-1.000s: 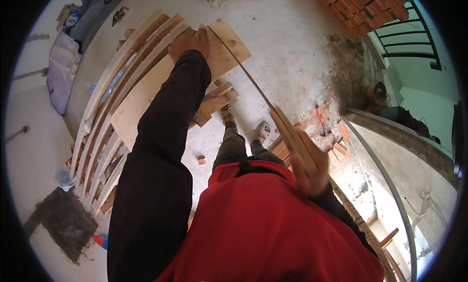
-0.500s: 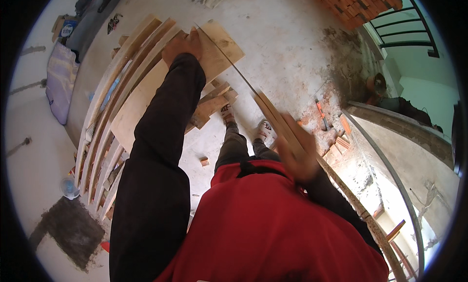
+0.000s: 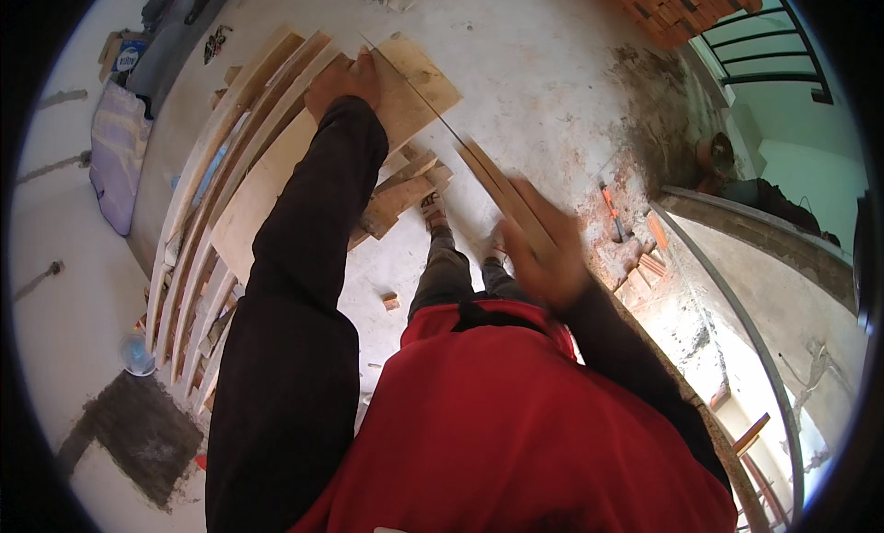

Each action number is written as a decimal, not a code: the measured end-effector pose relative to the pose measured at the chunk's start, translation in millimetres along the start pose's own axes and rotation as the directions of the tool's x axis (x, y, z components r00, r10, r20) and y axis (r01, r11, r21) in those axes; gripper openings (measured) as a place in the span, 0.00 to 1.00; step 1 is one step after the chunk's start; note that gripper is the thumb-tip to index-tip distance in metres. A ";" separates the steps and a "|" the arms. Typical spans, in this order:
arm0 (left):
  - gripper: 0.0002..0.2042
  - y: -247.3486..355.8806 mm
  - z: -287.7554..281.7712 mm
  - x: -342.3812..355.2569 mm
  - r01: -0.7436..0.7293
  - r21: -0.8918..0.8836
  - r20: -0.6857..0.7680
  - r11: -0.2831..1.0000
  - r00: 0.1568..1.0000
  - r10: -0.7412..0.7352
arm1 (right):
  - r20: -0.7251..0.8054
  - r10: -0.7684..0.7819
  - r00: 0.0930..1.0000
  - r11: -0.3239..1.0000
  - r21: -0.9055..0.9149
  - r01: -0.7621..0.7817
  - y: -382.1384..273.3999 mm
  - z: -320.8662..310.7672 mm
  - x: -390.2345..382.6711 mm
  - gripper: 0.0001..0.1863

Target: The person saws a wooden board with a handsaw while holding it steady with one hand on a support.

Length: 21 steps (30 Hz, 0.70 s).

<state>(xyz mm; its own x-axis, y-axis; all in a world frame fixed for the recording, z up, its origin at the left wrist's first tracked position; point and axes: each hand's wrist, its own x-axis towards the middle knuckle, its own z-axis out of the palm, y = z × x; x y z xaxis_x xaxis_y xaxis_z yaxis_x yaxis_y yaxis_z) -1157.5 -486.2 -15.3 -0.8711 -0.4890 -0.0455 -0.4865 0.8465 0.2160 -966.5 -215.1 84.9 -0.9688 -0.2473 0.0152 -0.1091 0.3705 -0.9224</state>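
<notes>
My left hand [image 3: 343, 84] grips a pale plywood board [image 3: 416, 77] at its upper part, beside several curved wooden planks [image 3: 262, 62]. My right hand [image 3: 543, 248] is closed around the long wooden handle [image 3: 493, 179] of a saw, blurred by motion. Its thin dark blade [image 3: 433, 110] runs diagonally across the board beside my left hand. Shorter wood offcuts [image 3: 401, 202] lie below the board, near my sandalled feet.
A brick pile [image 3: 677, 4] and black railing [image 3: 764, 54] stand upper right. An orange-handled tool [image 3: 612, 211] lies on the rough floor. An opening with a curved metal edge [image 3: 737, 312] is at right. A purple padded item [image 3: 120, 156] leans at left.
My right hand and the saw have moved up and leftward along the blade's line, pushing farther over the board. My left hand stays on the board, shifted slightly in view.
</notes>
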 end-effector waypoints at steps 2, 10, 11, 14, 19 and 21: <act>0.29 18.2 3.2 -0.1 -0.038 0.013 0.014 0.999 0.999 0.038 | -0.165 -0.063 0.984 0.998 0.018 0.067 16.8 33.2 58.4 0.14; 0.32 -7.1 1.9 3.9 0.021 0.020 0.009 1.000 1.000 -0.021 | 0.027 0.025 0.999 1.000 0.002 -0.025 -24.9 -48.8 -64.9 0.23; 0.32 -1.1 -1.8 2.3 0.040 0.050 0.035 0.998 0.999 -0.042 | 0.022 0.025 0.999 1.000 0.006 -0.025 -22.1 -43.6 -58.1 0.23; 0.32 8.0 -6.2 0.5 -0.009 0.034 0.057 0.999 0.998 0.007 | -0.049 -0.037 0.998 0.999 0.026 0.038 2.4 9.4 18.4 0.19; 0.31 7.7 2.0 4.7 -0.025 0.018 0.030 1.000 0.999 0.024 | 0.002 0.048 0.999 0.990 0.134 -0.048 -5.3 14.6 30.9 0.16; 0.31 -3.2 1.8 2.3 -0.008 0.019 0.048 1.000 0.999 0.007 | 0.042 0.128 0.991 0.986 0.106 -0.132 -17.6 -19.1 -28.7 0.21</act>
<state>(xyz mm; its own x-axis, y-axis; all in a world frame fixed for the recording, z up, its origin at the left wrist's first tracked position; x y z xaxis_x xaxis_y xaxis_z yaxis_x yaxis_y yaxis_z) -1158.1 -489.7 -17.9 -0.8767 -0.4724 -0.0910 -0.4808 0.8543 0.1976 -941.1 -197.4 108.1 -0.9647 -0.2350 -0.1188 0.0436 0.3024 -0.9522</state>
